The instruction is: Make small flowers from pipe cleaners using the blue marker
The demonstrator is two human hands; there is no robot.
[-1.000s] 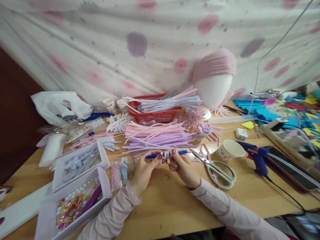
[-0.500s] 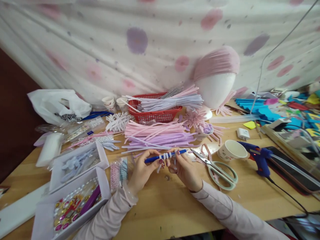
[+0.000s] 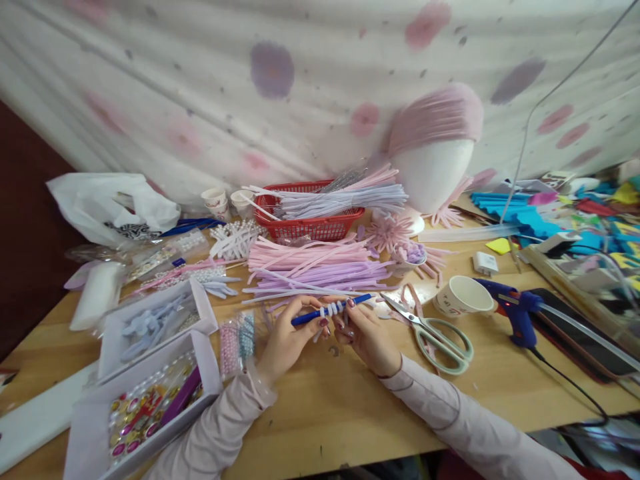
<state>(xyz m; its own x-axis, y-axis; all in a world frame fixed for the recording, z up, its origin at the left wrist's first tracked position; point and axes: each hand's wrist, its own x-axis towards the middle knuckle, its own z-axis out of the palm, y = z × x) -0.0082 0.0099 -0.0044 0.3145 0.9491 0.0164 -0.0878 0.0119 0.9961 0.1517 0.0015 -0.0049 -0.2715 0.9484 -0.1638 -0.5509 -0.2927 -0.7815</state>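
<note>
A slim blue pen-like rod (image 3: 306,319) lies across both hands, tilted up to the right. Round its middle runs a pale pipe cleaner (image 3: 331,309), wound in several loops with a loose end hanging below. My left hand (image 3: 287,333) is closed on the rod's left part, thumb and fingers pinching beside the loops. At the right end of the loops, my right hand (image 3: 370,337) is closed too, its fingers pressing the pipe cleaner against the rod. Parts of the fingertips are hidden behind the rod.
Lilac pipe cleaners (image 3: 320,280) and pink ones (image 3: 305,253) lie beyond the hands, before a red basket (image 3: 310,230). Right stand scissors (image 3: 445,343), a paper cup (image 3: 463,297) and a blue glue gun (image 3: 520,317). White boxes (image 3: 213,387) of trinkets sit left.
The loops on the rod sit closer together, and my right fingers have shifted slightly left along it. The view has tilted a little.
</note>
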